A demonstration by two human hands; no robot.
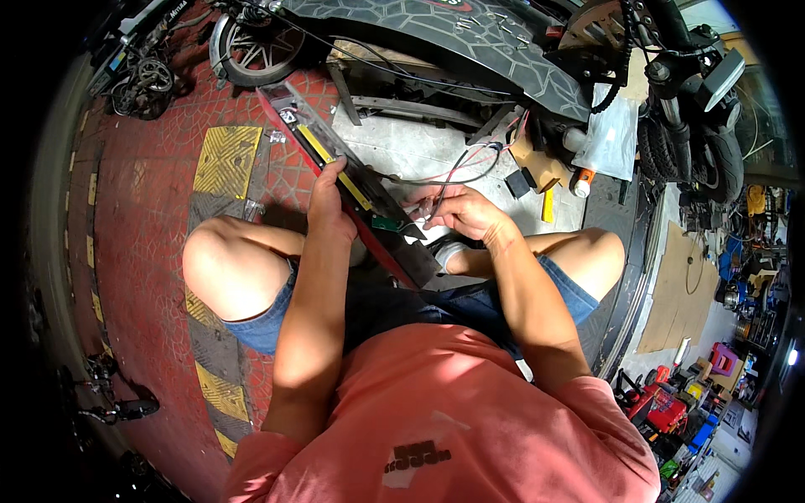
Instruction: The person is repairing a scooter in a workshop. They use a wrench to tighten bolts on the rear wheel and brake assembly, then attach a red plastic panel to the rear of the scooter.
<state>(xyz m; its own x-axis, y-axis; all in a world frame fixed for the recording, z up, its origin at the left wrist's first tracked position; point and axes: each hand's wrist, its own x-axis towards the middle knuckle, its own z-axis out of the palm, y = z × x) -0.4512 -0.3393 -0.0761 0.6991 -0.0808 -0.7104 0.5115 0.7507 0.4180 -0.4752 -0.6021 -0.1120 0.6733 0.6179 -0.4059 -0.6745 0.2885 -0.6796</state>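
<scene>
A long, narrow housing (pixel 362 178) with a red side and dark panel lies slantwise across my lap. My left hand (pixel 331 210) is closed around its red edge, the thumb on top. Inside run a yellow strip (pixel 314 141) and, nearer me, a green circuit board (pixel 386 225). Beside the board my right hand (pixel 470 215) is closed in a pinch on thin wires (pixel 444 191); the fingertips partly hide the grip. Red and black cables (pixel 482 151) lead from there up toward the scooter deck (pixel 444 52).
Several loose screws (pixel 495 27) lie on the deck ahead. On the ground at right are an orange-and-white bottle (pixel 583 183), a yellow piece (pixel 547 205), a small black block (pixel 520 183) and a clear plastic bag (pixel 610 134). A spoked wheel (pixel 256 50) stands at far left.
</scene>
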